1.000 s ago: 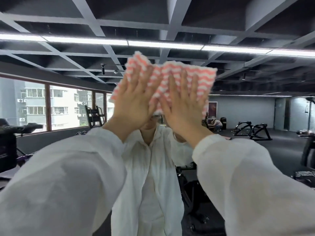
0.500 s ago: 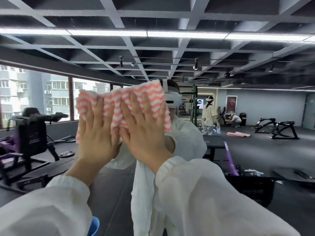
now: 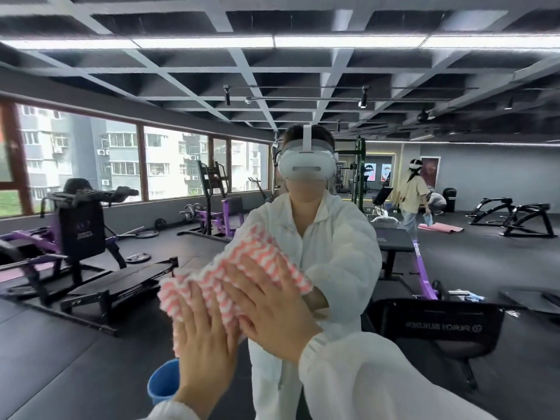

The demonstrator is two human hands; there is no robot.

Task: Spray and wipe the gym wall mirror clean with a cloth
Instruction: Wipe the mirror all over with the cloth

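Scene evenly and brightly lit, ceiling strip lights point(image 3: 348, 41) blown out to white, daylight entered through windows point(image 3: 175, 165) at left, ceiling grid bowed by wide-angle distortion, cloth point(image 3: 242, 283) and nearest hand point(image 3: 203, 338) softly motion-blurred, background moderately sharp

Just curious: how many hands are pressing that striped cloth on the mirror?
2: the left hand on the cloth's lower left, the right hand beside it, toward the right.

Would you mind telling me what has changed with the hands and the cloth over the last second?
Both hands, left hand and right hand, have slid the cloth down and leftward across the mirror, from head height to chest height. Unchanged: both palms stay flat, pressing the cloth to the glass; nothing was picked up or released.
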